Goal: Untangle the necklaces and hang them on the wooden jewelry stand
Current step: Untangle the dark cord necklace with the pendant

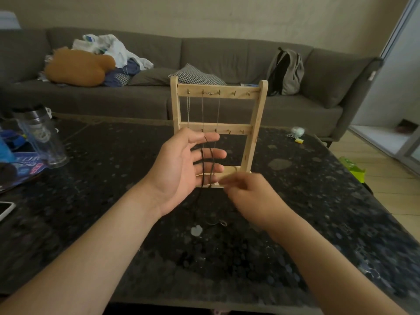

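Already, silver chains (202,110) hung on the pale wooden stand (258,114); a black cord (205,164) lay unhung across the left hand's (179,171) spread fingers; right hand's (247,194) grip unclear.

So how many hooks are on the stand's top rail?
5 hooks, spaced along the top rail of the wooden stand: the left three carry thin chains, the right two are bare. None seem hidden.

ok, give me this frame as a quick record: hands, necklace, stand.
left hand: open, fingers spread, black cord necklace draped across them
right hand: blurred, by the cord's lower end; grip unclear
wooden jewelry stand: upright on table, behind hands
silver chains: hanging from top-row hooks
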A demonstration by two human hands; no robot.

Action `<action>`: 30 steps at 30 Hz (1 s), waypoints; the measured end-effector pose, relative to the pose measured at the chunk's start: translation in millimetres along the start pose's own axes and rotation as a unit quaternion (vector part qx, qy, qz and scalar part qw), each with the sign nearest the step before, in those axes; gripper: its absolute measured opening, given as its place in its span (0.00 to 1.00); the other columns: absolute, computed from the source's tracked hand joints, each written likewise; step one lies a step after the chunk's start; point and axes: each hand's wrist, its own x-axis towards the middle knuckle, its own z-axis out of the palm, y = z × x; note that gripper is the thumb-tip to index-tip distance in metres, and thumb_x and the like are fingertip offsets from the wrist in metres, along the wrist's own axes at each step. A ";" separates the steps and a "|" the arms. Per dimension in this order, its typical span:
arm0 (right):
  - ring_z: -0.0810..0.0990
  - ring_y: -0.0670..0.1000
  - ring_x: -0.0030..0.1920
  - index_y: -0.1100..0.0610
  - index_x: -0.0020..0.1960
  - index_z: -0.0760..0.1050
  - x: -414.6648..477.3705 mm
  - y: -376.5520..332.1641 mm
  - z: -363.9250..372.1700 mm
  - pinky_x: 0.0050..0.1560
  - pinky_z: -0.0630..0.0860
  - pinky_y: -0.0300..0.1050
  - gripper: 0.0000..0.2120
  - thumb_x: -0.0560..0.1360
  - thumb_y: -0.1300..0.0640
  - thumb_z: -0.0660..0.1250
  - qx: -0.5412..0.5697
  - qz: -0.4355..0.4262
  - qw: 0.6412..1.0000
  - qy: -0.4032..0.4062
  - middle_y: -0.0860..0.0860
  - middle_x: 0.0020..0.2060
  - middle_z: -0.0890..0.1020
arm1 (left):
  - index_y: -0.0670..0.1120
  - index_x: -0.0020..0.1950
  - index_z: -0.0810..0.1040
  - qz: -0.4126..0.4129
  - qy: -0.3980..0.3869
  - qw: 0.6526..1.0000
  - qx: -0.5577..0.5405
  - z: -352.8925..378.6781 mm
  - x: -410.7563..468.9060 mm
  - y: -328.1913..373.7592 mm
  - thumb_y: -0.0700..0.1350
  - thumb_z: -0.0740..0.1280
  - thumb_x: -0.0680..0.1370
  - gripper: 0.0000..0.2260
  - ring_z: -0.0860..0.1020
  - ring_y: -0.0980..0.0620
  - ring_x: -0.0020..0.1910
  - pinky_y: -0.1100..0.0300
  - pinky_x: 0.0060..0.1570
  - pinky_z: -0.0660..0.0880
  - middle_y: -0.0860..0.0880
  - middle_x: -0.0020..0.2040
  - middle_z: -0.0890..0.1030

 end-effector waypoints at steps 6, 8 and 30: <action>0.88 0.49 0.52 0.46 0.67 0.81 -2.5 -6.5 1.0 0.53 0.79 0.47 0.17 0.87 0.60 0.59 0.172 -0.084 0.981 -0.027 0.46 0.53 0.89 | 0.43 0.69 0.82 0.009 -0.014 1.000 0.020 -1.4 -1.0 0.9 0.55 0.61 0.80 0.24 0.81 0.49 0.42 0.53 0.43 0.77 0.44 0.52 0.83; 0.88 0.50 0.50 0.45 0.70 0.79 -1.9 -4.5 1.7 0.51 0.79 0.47 0.19 0.87 0.62 0.59 0.179 -0.090 0.979 -0.031 0.46 0.55 0.88 | 0.43 0.69 0.82 0.004 -0.020 0.999 0.025 -1.9 -1.3 1.9 0.54 0.60 0.82 0.23 0.79 0.49 0.41 0.54 0.42 0.75 0.43 0.53 0.82; 0.84 0.39 0.42 0.51 0.55 0.85 -2.3 -4.5 -2.9 0.39 0.75 0.27 0.07 0.85 0.53 0.68 0.177 -0.124 0.975 0.056 0.48 0.41 0.87 | 0.58 0.63 0.85 0.028 0.065 0.956 0.284 -2.7 0.6 0.7 0.42 0.72 0.82 0.13 0.88 0.53 0.51 0.62 0.44 0.85 0.50 0.50 0.89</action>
